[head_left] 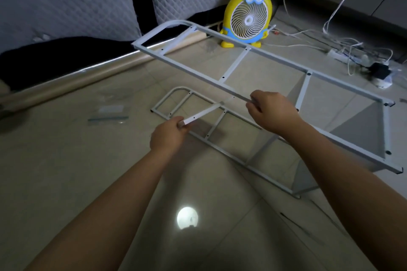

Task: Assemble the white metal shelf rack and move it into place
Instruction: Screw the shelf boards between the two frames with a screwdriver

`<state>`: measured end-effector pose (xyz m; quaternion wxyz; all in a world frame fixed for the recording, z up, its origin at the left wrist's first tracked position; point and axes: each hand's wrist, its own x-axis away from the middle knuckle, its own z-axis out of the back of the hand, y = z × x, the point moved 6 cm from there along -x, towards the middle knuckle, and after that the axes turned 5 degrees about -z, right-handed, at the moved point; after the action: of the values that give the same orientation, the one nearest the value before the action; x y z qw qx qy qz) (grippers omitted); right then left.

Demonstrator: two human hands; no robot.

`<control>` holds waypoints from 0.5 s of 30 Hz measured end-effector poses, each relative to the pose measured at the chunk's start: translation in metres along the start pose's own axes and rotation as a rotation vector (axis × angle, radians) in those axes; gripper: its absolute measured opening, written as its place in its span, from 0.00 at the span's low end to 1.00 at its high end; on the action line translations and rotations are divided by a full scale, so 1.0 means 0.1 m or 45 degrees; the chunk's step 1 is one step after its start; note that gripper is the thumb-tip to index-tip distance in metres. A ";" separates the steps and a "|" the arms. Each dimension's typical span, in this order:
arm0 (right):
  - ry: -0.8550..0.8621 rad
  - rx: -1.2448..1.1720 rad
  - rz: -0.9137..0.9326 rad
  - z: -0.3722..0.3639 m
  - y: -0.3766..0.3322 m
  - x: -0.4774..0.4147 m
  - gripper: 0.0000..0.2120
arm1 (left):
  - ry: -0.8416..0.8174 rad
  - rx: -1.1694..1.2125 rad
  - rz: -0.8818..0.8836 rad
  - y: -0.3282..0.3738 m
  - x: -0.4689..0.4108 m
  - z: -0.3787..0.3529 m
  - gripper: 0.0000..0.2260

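White metal shelf rack (235,65) lay on its side on the floor, stretching from 11 to 4 o'clock, only partly built. Its upper side frame (275,56) and lower side frame (242,163) were joined by one grey shelf panel (361,130) at 3 o'clock. The left hand (169,136) pinched the end of a loose crossbar (201,115). The right hand (273,110) curled round the upper side frame's near rail. Fitting that crossbar, the other tiers, standing it up and moving it seemingly remained.

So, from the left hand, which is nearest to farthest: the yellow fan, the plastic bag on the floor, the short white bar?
1. Short white bar: gripped by the left hand itself.
2. Plastic bag: lying off to its left.
3. Yellow fan: far ahead, slightly right.
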<state>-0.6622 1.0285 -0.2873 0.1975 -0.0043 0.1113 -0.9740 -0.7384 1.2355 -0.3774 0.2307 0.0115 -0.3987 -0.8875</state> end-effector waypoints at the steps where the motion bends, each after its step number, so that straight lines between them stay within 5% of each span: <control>1: 0.000 0.003 -0.001 0.00 0.00 0.01 0.11 | 0.041 -0.254 -0.067 0.02 -0.01 0.06 0.14; 7: -0.008 0.020 -0.008 -0.03 0.02 0.01 0.13 | 0.164 -0.561 -0.339 0.23 -0.06 0.20 0.17; 15: -0.051 -0.029 -0.013 -0.01 -0.01 0.01 0.11 | 0.285 -0.143 -0.219 0.34 -0.04 0.24 0.21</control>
<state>-0.6639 1.0288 -0.2878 0.1946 -0.0268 0.1185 -0.9733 -0.7263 1.2346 -0.3371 0.1971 0.1315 -0.3178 -0.9181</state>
